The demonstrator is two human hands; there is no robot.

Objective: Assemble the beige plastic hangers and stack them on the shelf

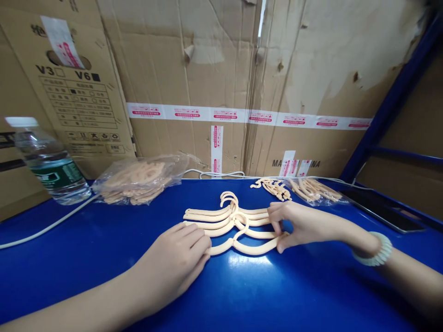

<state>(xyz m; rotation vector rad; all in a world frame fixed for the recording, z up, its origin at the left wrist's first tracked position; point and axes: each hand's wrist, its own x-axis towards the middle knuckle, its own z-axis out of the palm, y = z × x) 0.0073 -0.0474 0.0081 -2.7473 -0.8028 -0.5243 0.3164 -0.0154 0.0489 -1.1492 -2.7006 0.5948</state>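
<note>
The right hand (294, 226) pinched the front hanger (254, 250) by one tip; the left hand (183, 256) covered its other end — whether gripping, I couldn't tell. More hangers (212, 226) lay behind on the blue table (242, 299) — overlapping hooks (247, 226) could have snagged, skewing the row.

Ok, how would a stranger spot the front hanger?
On the blue table, find the left hand and right hand with pale hangers between them. The front hanger lies nearest the camera, an end in each hand. Its arms sit apart from the hangers behind.
</note>
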